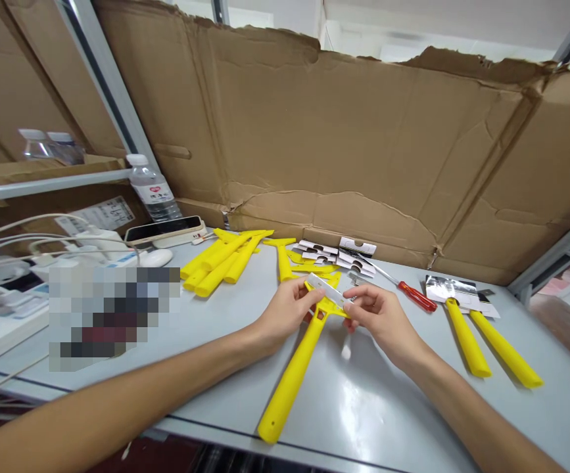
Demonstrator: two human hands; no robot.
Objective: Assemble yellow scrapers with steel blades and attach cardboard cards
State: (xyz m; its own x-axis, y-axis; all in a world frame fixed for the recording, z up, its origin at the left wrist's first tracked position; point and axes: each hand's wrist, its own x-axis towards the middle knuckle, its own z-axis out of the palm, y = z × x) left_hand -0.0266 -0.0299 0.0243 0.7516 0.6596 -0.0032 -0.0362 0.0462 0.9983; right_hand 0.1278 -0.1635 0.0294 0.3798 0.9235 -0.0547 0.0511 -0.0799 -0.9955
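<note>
In the middle of the table a yellow scraper [292,381] slants with its long handle toward me and its wide head away. A thin silver-white strip [328,290], which looks like a blade, lies along the head. My left hand [285,312] is closed, thumb and fingers pinching the left end of the head and strip. At the opposite end, my right hand [380,318] has its fingertips pinched on the strip and the head's corner. Behind both hands lie loose yellow scraper parts [285,259]. A small white-tipped item [346,348] shows below my right fingers.
Several yellow handles [225,263] are piled behind left. White blade packs [356,253] and a red screwdriver [415,295] lie behind right. Two scrapers [467,338] with covered heads rest at right. Power strips [8,322], a phone [166,228] and a bottle [154,190] stand left. Cardboard [314,131] walls the back.
</note>
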